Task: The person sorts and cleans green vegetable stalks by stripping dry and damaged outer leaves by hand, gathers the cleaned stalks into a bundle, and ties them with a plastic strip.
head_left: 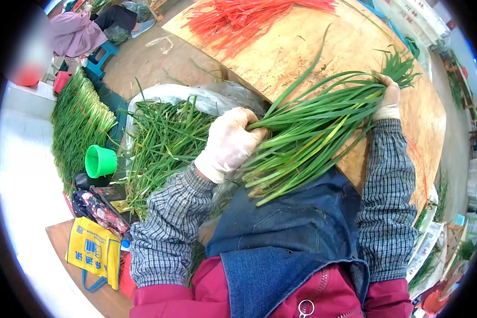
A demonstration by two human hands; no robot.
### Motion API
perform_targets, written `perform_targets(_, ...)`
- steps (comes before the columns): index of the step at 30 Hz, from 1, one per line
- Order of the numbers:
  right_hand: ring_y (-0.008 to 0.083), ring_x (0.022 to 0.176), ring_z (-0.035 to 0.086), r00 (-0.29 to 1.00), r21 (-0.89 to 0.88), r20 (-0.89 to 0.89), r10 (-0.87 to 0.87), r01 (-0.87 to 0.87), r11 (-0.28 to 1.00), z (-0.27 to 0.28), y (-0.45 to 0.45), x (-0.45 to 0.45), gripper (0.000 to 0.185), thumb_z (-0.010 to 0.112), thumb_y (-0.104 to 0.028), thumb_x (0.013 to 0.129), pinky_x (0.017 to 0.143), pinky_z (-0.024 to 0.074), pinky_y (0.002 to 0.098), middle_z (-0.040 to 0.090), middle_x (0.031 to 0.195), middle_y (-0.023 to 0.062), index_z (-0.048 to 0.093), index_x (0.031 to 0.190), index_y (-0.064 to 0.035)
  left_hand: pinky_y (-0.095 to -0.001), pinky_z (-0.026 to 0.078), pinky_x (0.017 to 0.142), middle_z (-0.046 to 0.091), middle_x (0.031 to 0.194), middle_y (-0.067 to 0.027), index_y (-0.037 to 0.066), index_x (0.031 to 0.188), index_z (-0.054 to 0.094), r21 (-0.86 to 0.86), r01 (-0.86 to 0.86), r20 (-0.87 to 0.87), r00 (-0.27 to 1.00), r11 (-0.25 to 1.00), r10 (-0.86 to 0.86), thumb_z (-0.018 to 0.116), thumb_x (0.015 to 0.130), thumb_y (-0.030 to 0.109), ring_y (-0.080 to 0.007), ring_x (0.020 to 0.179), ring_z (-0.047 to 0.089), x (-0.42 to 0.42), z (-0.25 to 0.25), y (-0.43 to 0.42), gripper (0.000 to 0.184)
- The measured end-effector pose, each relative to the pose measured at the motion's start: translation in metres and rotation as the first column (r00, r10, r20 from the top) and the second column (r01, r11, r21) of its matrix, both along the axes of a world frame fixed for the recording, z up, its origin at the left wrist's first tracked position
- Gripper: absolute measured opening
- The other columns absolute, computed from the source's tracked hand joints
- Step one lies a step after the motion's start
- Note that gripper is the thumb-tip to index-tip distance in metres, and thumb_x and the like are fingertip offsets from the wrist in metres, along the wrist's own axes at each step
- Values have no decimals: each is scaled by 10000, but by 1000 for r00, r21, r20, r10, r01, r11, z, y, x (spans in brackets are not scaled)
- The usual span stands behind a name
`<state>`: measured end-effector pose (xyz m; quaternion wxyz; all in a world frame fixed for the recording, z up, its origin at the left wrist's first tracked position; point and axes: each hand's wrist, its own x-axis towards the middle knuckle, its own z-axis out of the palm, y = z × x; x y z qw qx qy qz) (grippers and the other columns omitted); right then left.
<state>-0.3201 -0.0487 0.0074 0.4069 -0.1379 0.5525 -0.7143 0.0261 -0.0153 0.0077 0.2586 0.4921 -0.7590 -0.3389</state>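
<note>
A loose bunch of garlic chives (318,127) stretches across the middle, over my lap and the wooden table edge. My right hand (390,99), in a thin whitish glove, is closed around the bunch near its leafy tips. The pale cut ends fan out at the lower left of the bunch. My left hand (230,140), gloved too, is closed in a pinch at the bunch's left side, on a few chive blades. One long blade rises from there toward the table top. The fingertips of my left hand are partly hidden.
The wooden table (302,58) bears red plastic ties (249,21). A plastic-lined container of loose chives (167,143) stands at left, beside a green cup (100,161) and a large chive pile (79,127). A yellow bag (93,249) lies lower left. Another person (77,34) sits at upper left.
</note>
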Motion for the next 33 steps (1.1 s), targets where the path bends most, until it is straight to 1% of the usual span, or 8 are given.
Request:
perform_targets(5, 227, 613, 562, 997, -238, 6, 73, -70, 969, 24, 19, 4, 199, 533, -122, 801, 567, 474, 344, 601, 720, 111, 591, 960, -19, -348, 443, 599, 562, 692, -101, 41, 693, 567, -466, -34, 28, 998, 884, 53, 656, 642, 42, -278, 650, 553, 3, 11, 6, 103)
perform_targets(12, 102, 545, 323, 899, -711, 74, 432, -256, 655, 57, 32, 13, 91, 530, -97, 809, 527, 294, 256, 373, 579, -17, 557, 874, -39, -340, 447, 585, 568, 681, -117, 28, 688, 575, -475, 15, 117, 992, 880, 46, 631, 646, 39, -275, 631, 559, 23, 19, 15, 70)
perform_targets(16, 88, 536, 336, 811, -842, -41, 583, -342, 416, 58, 47, -14, 87, 522, -96, 827, 541, 297, 232, 349, 583, -35, 533, 871, -22, -319, 455, 589, 585, 675, -106, 11, 674, 580, -161, -106, 127, 984, 981, 127, 631, 669, 54, -224, 618, 572, 78, 9, 28, 67)
perform_targets(19, 74, 542, 402, 783, -905, -82, 617, -318, 282, 55, 49, -17, 97, 518, -75, 828, 549, 328, 218, 408, 578, -39, 526, 872, 11, -351, 441, 633, 538, 670, -82, 61, 676, 565, -613, -54, 499, 747, 788, 439, 607, 669, 41, -244, 639, 539, 152, -17, 31, 47)
perform_targets(22, 64, 551, 446, 751, -914, -148, 643, -352, 200, 51, 48, -19, 104, 503, -69, 839, 569, 362, 211, 452, 582, -39, 527, 888, 20, -390, 390, 791, 558, 836, -111, 45, 806, 604, -487, -24, 814, 350, 873, 463, 618, 654, 86, -265, 814, 528, 170, -11, 40, 158)
perform_targets(26, 64, 553, 452, 732, -916, -196, 653, -375, 146, 52, 45, -19, 116, 517, -70, 828, 576, 372, 208, 460, 584, -42, 542, 896, 20, -373, 446, 792, 608, 907, -128, 22, 840, 619, -386, -8, 264, 957, 922, 118, 613, 733, 86, -288, 869, 568, 105, -9, 33, 125)
perform_targets(31, 62, 533, 436, 733, -904, -190, 654, -390, 175, 55, 48, -16, 125, 499, -69, 829, 563, 370, 209, 444, 573, -43, 546, 892, 28, -326, 467, 751, 609, 874, -126, 39, 950, 639, -164, 200, -246, 940, 966, -237, 590, 741, -3, -269, 842, 586, 10, -17, 18, 218)
perform_targets(33, 62, 521, 426, 757, -913, -144, 637, -350, 209, 55, 50, -12, 122, 487, -60, 833, 555, 365, 209, 432, 566, -45, 542, 895, 30, -319, 479, 699, 603, 877, -112, 89, 999, 637, -339, 311, -91, 928, 888, -360, 591, 708, -7, -275, 811, 590, -14, -2, 15, 310)
